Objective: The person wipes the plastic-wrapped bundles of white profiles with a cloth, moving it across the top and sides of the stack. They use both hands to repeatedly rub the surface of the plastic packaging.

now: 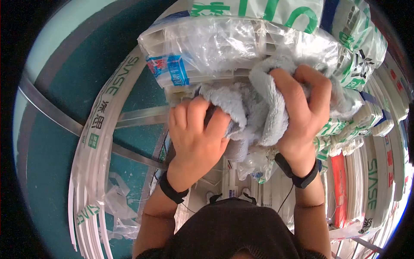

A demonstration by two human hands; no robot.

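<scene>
A fluffy grey-blue cloth (276,114) is bunched up between my two hands in the head view. My left hand (196,129) has its fingers curled into the cloth's left part, the fingertips sunk in its folds. On the right side, my right hand (302,108) grips a thick fold between thumb and fingers. Right behind the cloth lies a stack of white profiles in clear plastic wrap (211,45), with a blue and red label (168,70) at its left end. Both my wrists wear black bands.
A wrapped bundle of long white strips with green lettering (97,125) runs down the left, beside a dark green surface (51,168). More wrapped bundles (371,185) and a red strip (339,190) fill the right. Metal bars (51,105) cross at left.
</scene>
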